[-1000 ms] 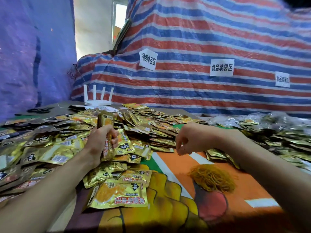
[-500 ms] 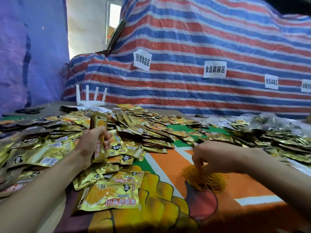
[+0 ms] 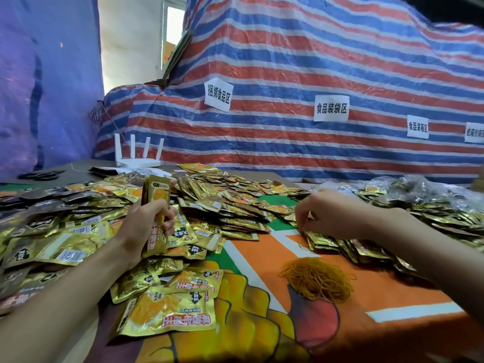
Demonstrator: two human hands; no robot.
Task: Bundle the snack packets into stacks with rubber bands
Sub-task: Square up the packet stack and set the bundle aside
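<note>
My left hand [image 3: 145, 227] grips an upright stack of gold snack packets [image 3: 156, 191] at the middle left, above the heap. Loose gold packets [image 3: 78, 231] cover the left and centre of the table. A tangle of yellow rubber bands [image 3: 317, 281] lies on the orange cloth at the lower right. My right hand [image 3: 334, 216] hovers above and behind that tangle, fingers curled, its fingertips pinching what looks like a thin rubber band. Flat stacks of packets [image 3: 340, 244] lie just under that hand.
Clear bags of packets [image 3: 419, 195] pile up at the far right. A white router [image 3: 137, 155] and black scissors [image 3: 39, 175] sit at the back left. A striped tarp [image 3: 288, 74] with paper labels walls off the back. The colourful table cloth [image 3: 392, 297] shows at the front.
My right hand went down into the rubber bands, then rose back up and away from them. My left hand kept its hold on the upright stack.
</note>
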